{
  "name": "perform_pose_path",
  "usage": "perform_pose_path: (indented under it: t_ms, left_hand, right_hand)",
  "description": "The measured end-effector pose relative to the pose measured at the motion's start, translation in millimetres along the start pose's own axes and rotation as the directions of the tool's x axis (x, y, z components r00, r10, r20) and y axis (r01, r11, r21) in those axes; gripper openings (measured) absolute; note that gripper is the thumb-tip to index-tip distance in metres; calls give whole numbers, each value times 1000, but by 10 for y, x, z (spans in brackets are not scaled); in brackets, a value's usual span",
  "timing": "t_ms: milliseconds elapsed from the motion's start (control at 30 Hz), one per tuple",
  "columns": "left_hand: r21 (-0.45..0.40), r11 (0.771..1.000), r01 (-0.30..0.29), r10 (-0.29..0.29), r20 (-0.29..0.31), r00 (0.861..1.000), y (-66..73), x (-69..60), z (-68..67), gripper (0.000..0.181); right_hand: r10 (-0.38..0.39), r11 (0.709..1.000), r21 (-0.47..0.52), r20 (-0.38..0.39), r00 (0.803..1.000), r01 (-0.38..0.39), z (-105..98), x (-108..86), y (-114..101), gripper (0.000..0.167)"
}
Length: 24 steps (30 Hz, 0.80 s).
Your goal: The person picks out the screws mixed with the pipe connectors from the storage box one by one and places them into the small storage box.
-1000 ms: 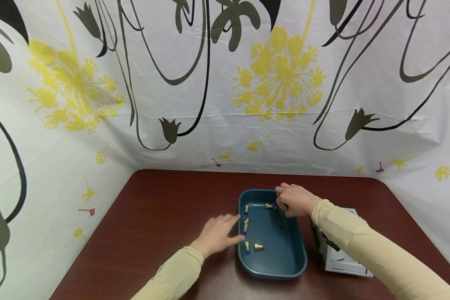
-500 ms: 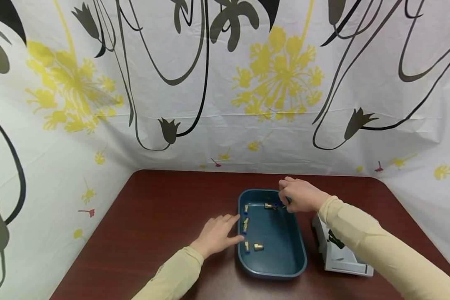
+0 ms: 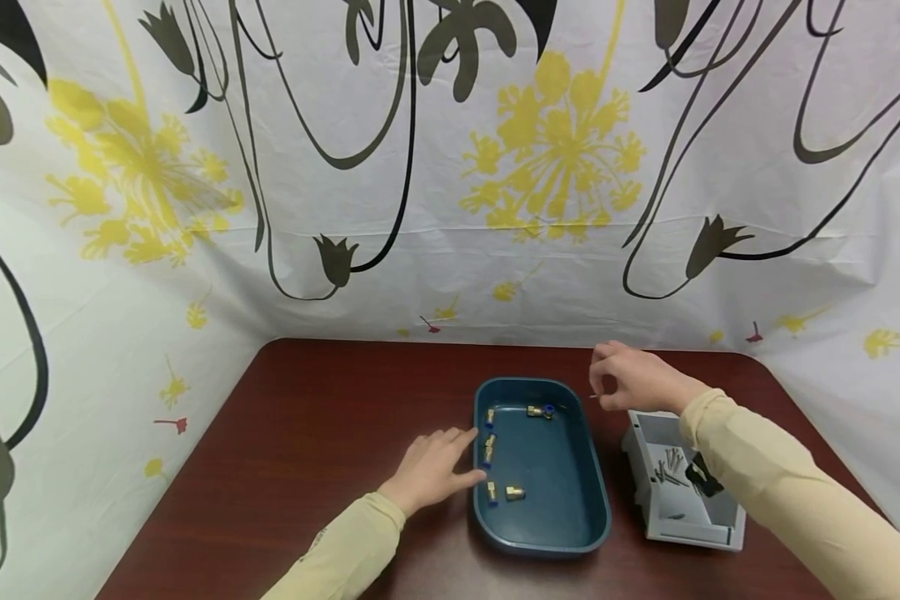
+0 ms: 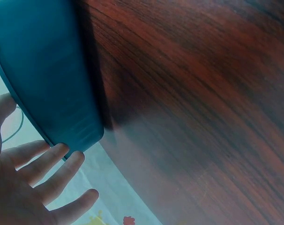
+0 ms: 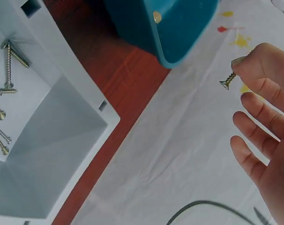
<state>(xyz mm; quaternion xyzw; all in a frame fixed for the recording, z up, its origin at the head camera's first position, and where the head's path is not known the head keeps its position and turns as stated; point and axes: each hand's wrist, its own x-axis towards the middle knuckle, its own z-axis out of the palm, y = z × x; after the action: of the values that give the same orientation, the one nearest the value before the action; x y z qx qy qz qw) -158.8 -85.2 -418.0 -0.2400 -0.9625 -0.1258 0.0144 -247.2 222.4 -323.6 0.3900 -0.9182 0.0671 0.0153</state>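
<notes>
Between thumb and forefinger my right hand (image 3: 637,379) pinches a screw (image 5: 229,80), its flat head pointing down in the right wrist view. That hand is up past the far right corner of the blue tray (image 3: 528,546). My left hand (image 3: 433,471) rests against the tray's left rim with fingers spread; in the left wrist view its fingertips (image 4: 75,158) touch the rim. Inside the tray lie several brass fittings with blue parts, such as the fitting (image 3: 540,411) at the back and the plain brass fitting (image 3: 515,493) near the front.
Right of the tray stands a grey bin (image 3: 693,533) holding several loose screws (image 3: 671,467), partly hidden by the right forearm and its black wrist strap. Both sit on a dark red-brown table (image 3: 330,417). A patterned cloth (image 3: 420,200) hangs behind and at the sides.
My right hand has risen out of the tray and moved right with the screw, uncovering the back fitting and more of the grey bin. The left hand has stayed at the rim.
</notes>
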Motion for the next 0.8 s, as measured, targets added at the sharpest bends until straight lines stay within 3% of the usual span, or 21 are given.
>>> perform_pose_path:
  t_ms: [467,800]
  left_hand:
    - [-6,1000,-4,4,-2,1000,-1,-3,4,62]
    - [-5,1000,-11,11,-4,1000,13,-7,-13,62]
  right_hand:
    - [74,983,178,-149,986,-46,36,-255,157,21]
    - [103,975,215,-184,978,-62,49,-483,240,13]
